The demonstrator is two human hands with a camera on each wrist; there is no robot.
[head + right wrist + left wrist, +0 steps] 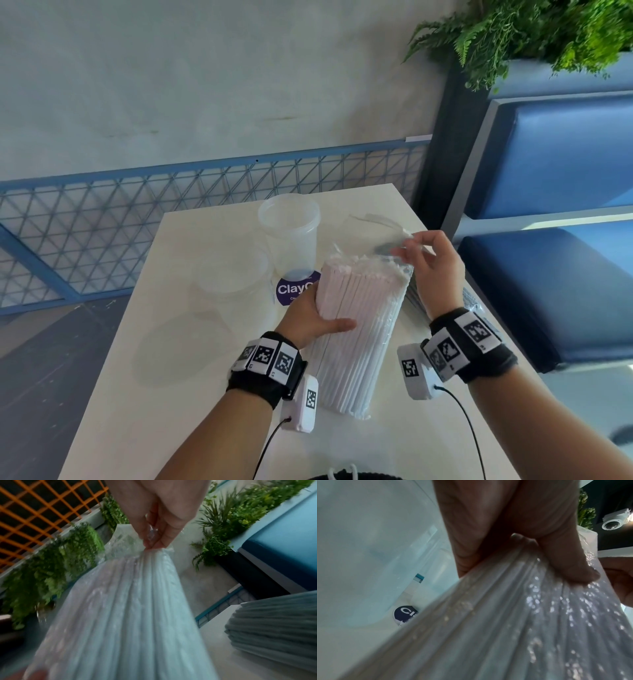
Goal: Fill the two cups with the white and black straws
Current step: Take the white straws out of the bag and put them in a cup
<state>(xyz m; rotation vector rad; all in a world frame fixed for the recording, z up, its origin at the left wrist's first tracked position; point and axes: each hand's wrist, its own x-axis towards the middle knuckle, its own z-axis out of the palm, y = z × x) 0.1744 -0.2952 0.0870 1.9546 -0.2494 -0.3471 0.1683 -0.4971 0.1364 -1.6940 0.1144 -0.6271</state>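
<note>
A pack of white straws point(359, 329) in a clear plastic bag stands tilted on the white table point(394, 452). My left hand point(310, 320) grips the pack point(505, 622) round its middle, thumb across the front. My right hand point(433, 262) pinches the loose top of the bag point(150, 534) above the straw ends. Two clear plastic cups stand behind: a tall one point(291, 229) at the back and a lower one point(233, 274) to its left. A second straw pack point(274, 631) lies on the table at the right, mostly hidden behind my right wrist in the head view.
A round purple sticker point(294, 287) reading "Clay" sits on the table between the cups and the pack. A blue mesh railing point(171, 205) runs behind the table. A blue padded bench point(565, 274) and ferns point(531, 34) are at the right.
</note>
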